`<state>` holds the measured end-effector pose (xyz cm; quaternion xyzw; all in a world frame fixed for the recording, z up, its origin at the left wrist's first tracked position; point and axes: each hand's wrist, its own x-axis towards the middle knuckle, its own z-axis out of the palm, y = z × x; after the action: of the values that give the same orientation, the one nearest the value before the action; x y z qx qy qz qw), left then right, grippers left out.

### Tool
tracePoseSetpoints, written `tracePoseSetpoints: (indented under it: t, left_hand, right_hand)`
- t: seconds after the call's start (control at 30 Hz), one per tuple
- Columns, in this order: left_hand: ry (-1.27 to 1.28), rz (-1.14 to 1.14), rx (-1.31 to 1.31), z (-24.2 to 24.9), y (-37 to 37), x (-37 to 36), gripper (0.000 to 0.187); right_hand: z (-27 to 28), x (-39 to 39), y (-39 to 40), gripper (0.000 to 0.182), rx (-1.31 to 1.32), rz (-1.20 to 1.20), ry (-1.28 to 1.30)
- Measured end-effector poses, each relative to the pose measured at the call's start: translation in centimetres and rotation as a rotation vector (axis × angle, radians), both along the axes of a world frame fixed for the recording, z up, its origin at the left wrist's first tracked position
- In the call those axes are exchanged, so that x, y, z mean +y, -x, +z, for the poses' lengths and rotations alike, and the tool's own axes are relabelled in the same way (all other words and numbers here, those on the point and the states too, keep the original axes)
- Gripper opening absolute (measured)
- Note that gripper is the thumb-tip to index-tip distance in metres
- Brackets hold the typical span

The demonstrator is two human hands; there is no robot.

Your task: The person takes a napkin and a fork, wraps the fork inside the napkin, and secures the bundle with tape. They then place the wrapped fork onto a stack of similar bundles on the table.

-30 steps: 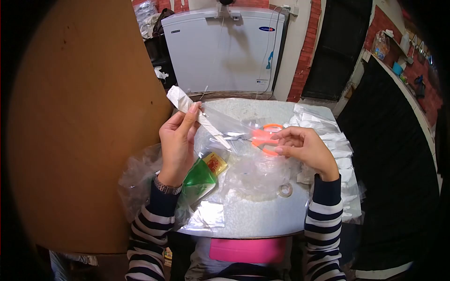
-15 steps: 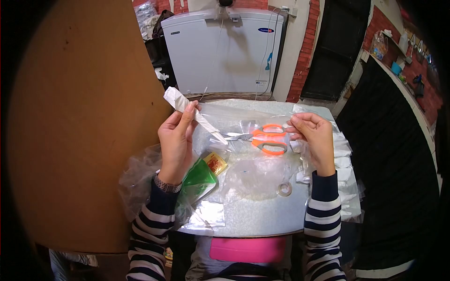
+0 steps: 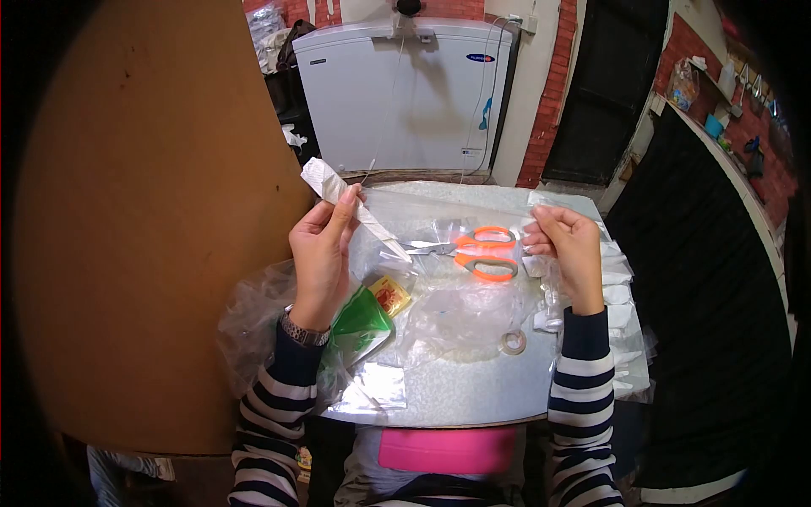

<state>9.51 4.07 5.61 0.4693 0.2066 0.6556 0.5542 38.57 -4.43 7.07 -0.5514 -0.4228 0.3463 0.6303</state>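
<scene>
My left hand [image 3: 321, 253] pinches a folded white strip [image 3: 325, 180] together with one end of a clear plastic sheet [image 3: 439, 207]. The sheet stretches across to my right hand [image 3: 570, 245], whose thumb and fingers are closed on its other end. Below the sheet, scissors with orange and grey handles [image 3: 486, 269] lie on the table, blades pointing left. Near my left wrist are a green packet [image 3: 359, 319] and a yellow packet with a red print [image 3: 390, 296]. A small tape roll [image 3: 513, 341] rests on the table towards the right.
The pale table [image 3: 473, 397] carries crumpled clear plastic [image 3: 460, 317] in its middle and white folded pieces [image 3: 621, 317] along the right edge. More clear plastic [image 3: 253, 321] hangs at the left. A brown board [image 3: 160, 237] stands left; a white freezer [image 3: 397, 101] is behind.
My right fingers have shifted slightly on the plastic's end. My left hand and the white strip sit a little further right. The objects on the table keep their places.
</scene>
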Motion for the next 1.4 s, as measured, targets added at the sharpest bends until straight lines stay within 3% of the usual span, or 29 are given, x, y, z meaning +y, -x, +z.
tracePoseSetpoints:
  t: [0.1, 0.2, 0.4, 0.5, 0.6, 0.7, 0.77, 0.83, 0.93, 1.07, 1.2, 1.4]
  left_hand:
    - [-0.029, -0.013, 0.006, 0.2, -0.4, -0.4, 0.023]
    - [-0.04, -0.018, 0.031, 0.2, -0.6, -0.6, 0.023]
    - [-0.06, -0.009, 0.017, 0.3, -0.5, -0.5, 0.021]
    - [-0.023, -0.098, 0.025, 0.7, -0.6, -1.0, 0.02]
    - [0.028, -0.321, 0.093, 1.2, -0.6, -1.8, 0.022]
    - [0.134, -0.706, 0.201, 1.3, -0.4, -3.1, 0.023]
    - [0.125, -0.73, 0.345, 1.4, -1.1, -4.1, 0.021]
    - [0.1, -0.638, 0.613, 1.2, -1.4, -4.4, 0.02]
    - [0.118, -0.555, 0.542, 0.8, -2.1, -4.6, 0.017]
    - [0.152, -0.525, 0.603, 1.5, -2.0, -4.6, 0.019]
    - [0.114, -0.45, 0.641, 0.2, -2.1, -3.7, 0.019]
    - [0.179, -0.506, 0.401, -0.2, -2.3, -3.5, 0.022]
  right_hand:
    - [-0.5, 0.4, -0.3, 0.022, -0.108, -0.047, 0.022]
    - [-1.1, 0.4, -0.8, 0.023, -0.105, 0.071, -0.05]
    - [-0.3, -0.3, -1.6, 0.026, -0.127, 0.123, 0.042]
    - [0.0, -0.4, -1.5, 0.03, -0.374, -0.029, 0.156]
    - [0.3, -0.8, -0.5, 0.037, -0.788, -0.147, -0.207]
    - [2.1, -2.4, 2.2, 0.045, -0.311, 0.243, -0.255]
    - [2.3, -3.1, 3.7, 0.045, 0.002, 0.62, -0.134]
    - [1.8, -3.4, 6.0, 0.042, -0.083, 0.611, -0.033]
    - [1.2, -3.3, 7.2, 0.042, -0.284, 0.495, 0.008]
    - [0.0, -1.8, 5.8, 0.035, -0.092, 0.581, 0.048]
    - [-0.1, -1.5, 6.4, 0.029, -0.166, 0.51, 0.055]
    - [-1.2, -0.6, 6.2, 0.023, -0.098, 0.411, -0.083]
